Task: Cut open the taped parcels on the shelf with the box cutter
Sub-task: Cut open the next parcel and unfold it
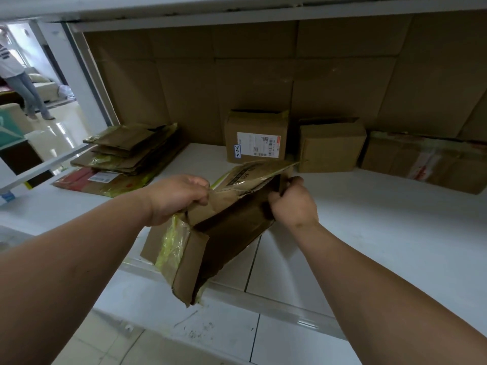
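Nearest to the camera, two bare forearms reach forward over the front edge of the white shelf (pixel 382 222); between them is an opened cardboard box (pixel 210 233), which hangs partly over that front edge, its lower corner in front of the shelf lip. The left hand (pixel 175 197) has its fingers curled tight around a torn flap at the left top of the box; the right hand (pixel 292 202) has its fingers curled around the right edge of the box, near the lifted top flap. The inside of the box is dark, and I cannot tell if something is in it; yellow-green tape (pixel 170 243) sticks to its left side, wrinkled and partly torn. A box cutter I cannot find in this view.

Farther on the left side of the shelf lies a pile of flattened cartons (pixel 131 151); the lowest one is red with a white label. At the back stand three more parcels in a row: a small upright box with a shipping label (pixel 257 137) and a handwritten sticker; just beside it to the right a plain brown box (pixel 332 146); then a low wide parcel with clear tape (pixel 427 160). Behind them, cardboard sheets (pixel 263 75) cover the back wall. Far left, beyond the shelf frame, a standing person (pixel 18 75) is on a shiny floor.
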